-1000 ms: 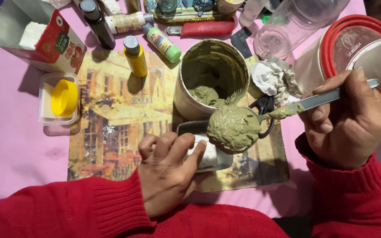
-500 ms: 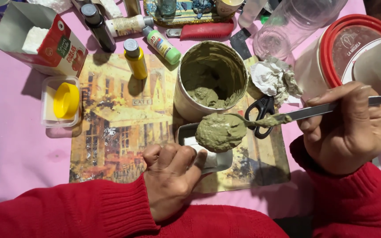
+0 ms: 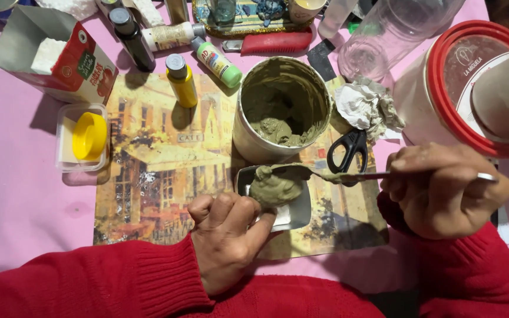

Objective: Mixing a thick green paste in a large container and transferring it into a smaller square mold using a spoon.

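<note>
Pink tablecloth (image 3: 19, 224) spreads under everything, and on it, beneath both hands, lies a printed placemat (image 3: 148, 176) with a street scene. Beyond the right hand (image 3: 443, 191) stands a big white jar with a red lid (image 3: 443, 82), close enough to crowd that wrist. Between the hands and a little farther out sits the round tub (image 3: 281, 109), open, green paste smeared up its walls.

Now the change: a second ago the lump of green paste (image 3: 275, 185) hung on the tool above the tray's far edge; half a second ago it was lower; now it sits down inside the small metal tray (image 3: 293, 212). So the scoop has landed, I'd say, and the tool looks about ready to let it go.

The right hand is closed in a fist around the handle of the palette knife (image 3: 360, 175), blade still touching the lump. The left hand (image 3: 225, 241) has its fingers curled, pinching the tray's near edge to steady it.

Just past the knife lie black scissors (image 3: 349, 150), touching nothing but close under its path. Beside them is a crumpled, stained paper towel (image 3: 366, 106). Out beyond the left hand stand a yellow paint bottle (image 3: 181, 82), a green-capped one (image 3: 216, 62), a cut carton (image 3: 54, 53) and a clear box with a yellow lid (image 3: 86, 138).
</note>
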